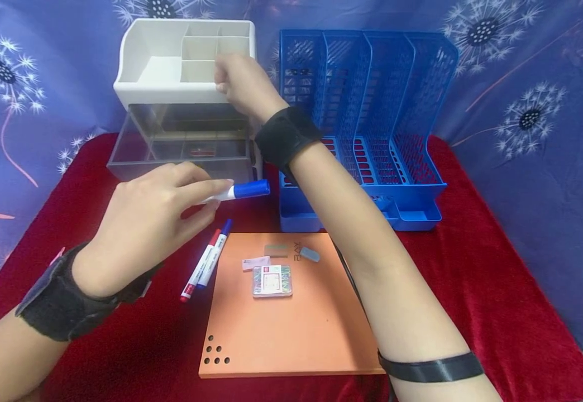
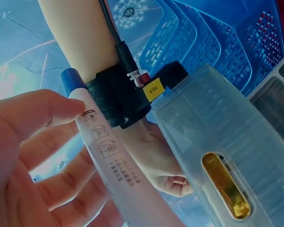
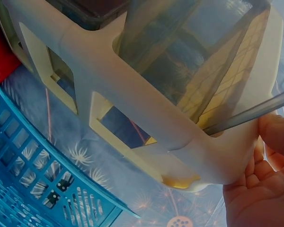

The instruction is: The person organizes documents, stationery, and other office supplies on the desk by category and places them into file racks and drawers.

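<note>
My left hand [image 1: 153, 218] pinches a whiteboard marker [image 1: 251, 189] with a blue cap between thumb and fingers, the cap pointing right. The white marker barrel [image 2: 111, 151] shows printed pictures in the left wrist view. Behind it stands a white desk organizer [image 1: 171, 92] with a see-through drawer [image 1: 186, 169] pulled out. At the organizer's upper right side is my right hand [image 1: 246, 84], its fingers curled. The right wrist view has those fingers [image 3: 255, 198] gripping the white edge, partly hidden behind it.
A blue file rack [image 1: 362, 209] stands right of the organizer. Two more markers [image 1: 211, 259] lie on the red cloth [image 1: 497, 290]. An orange board [image 1: 291, 329] bears a clear box of small items [image 1: 272, 281] and several small blocks, one of them an eraser-like grey piece [image 1: 309, 254].
</note>
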Demonstrator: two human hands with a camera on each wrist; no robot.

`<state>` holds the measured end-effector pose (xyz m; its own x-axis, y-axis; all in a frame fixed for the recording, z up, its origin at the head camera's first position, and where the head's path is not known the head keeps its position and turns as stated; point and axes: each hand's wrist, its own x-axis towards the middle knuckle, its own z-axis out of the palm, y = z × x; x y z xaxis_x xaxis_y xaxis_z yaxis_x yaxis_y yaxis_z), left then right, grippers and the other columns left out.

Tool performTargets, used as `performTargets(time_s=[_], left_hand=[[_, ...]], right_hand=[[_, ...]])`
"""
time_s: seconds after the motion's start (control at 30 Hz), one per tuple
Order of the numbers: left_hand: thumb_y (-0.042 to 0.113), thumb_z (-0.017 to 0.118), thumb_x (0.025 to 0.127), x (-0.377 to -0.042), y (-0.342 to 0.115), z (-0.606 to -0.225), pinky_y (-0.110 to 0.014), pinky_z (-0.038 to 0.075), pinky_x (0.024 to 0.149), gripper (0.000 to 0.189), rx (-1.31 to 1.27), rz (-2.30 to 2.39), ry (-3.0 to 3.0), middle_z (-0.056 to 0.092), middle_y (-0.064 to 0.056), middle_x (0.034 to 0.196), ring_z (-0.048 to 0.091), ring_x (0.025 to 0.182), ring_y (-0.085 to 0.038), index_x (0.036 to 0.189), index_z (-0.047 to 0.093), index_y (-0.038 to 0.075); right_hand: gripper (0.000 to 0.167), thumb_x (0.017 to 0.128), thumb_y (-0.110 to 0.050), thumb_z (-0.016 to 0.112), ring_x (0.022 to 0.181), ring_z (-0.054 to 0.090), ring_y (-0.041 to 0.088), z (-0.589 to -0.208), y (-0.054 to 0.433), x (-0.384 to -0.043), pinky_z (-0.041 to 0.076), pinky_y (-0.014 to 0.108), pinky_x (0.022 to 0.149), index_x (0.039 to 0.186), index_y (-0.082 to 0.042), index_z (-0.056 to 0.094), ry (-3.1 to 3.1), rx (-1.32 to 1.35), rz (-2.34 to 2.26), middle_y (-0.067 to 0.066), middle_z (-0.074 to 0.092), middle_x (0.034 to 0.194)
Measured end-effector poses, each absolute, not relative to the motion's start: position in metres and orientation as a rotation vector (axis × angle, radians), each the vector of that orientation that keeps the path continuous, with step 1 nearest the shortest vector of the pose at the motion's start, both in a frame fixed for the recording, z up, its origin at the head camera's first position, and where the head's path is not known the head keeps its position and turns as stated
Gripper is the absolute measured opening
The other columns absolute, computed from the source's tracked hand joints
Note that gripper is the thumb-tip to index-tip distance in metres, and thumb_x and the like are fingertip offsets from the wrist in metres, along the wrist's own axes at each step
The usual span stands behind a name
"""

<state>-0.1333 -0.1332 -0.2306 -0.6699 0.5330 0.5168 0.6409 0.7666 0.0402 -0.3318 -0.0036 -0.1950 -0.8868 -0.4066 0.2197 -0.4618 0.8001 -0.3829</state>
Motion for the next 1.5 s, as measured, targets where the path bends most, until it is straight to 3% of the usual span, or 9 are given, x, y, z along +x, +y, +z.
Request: performTargets(time_s=[0.53, 0.9, 1.1, 1.5], left_hand=[[0.009, 0.074, 0.076, -0.154, -0.144, -0.218, -0.039, 0.048, 0.051, 0.034, -0.857, -0.246, -2.387, 0.065, -0.009, 0.087, 0.060, 0.074, -0.025, 0.110, 0.071, 0.012], [0.002, 0.073, 0.078, -0.171, -0.143, -0.208, -0.048, 0.050, 0.062, 0.037, -0.813, -0.298, -2.386, 0.065, -0.018, 0.089, 0.060, 0.079, -0.034, 0.115, 0.068, 0.007], [0.000, 0.070, 0.080, -0.182, -0.148, -0.209, -0.049, 0.048, 0.060, 0.035, -0.792, -0.303, -2.370, 0.063, -0.018, 0.087, 0.058, 0.075, -0.034, 0.115, 0.067, 0.006], [0.003, 0.064, 0.084, -0.208, -0.161, -0.215, -0.053, 0.044, 0.058, 0.030, -0.694, -0.311, -2.487, 0.064, -0.018, 0.093, 0.057, 0.078, -0.036, 0.114, 0.068, 0.007]], right_hand=[[0.006, 0.094, -0.014, 0.055, 0.096, 0.055, 0.015, -0.196, -0.004, -0.331, 0.043, 0.023, 0.086, 0.097, -0.012, 0.058, -2.868, 0.685, 0.663, 0.002, 0.061, 0.101], [0.001, 0.093, -0.014, 0.055, 0.095, 0.053, 0.014, -0.196, -0.002, -0.332, 0.042, 0.022, 0.086, 0.094, -0.014, 0.056, -2.869, 0.694, 0.698, 0.002, 0.061, 0.101], [0.007, 0.094, -0.015, 0.053, 0.093, 0.053, 0.012, -0.195, -0.005, -0.332, 0.042, 0.022, 0.081, 0.099, -0.011, 0.057, -2.896, 0.693, 0.676, 0.000, 0.059, 0.100], [0.012, 0.095, -0.016, 0.052, 0.101, 0.055, 0.013, -0.192, -0.004, -0.331, 0.042, 0.021, 0.087, 0.104, -0.011, 0.058, -2.928, 0.673, 0.679, 0.000, 0.061, 0.106]])
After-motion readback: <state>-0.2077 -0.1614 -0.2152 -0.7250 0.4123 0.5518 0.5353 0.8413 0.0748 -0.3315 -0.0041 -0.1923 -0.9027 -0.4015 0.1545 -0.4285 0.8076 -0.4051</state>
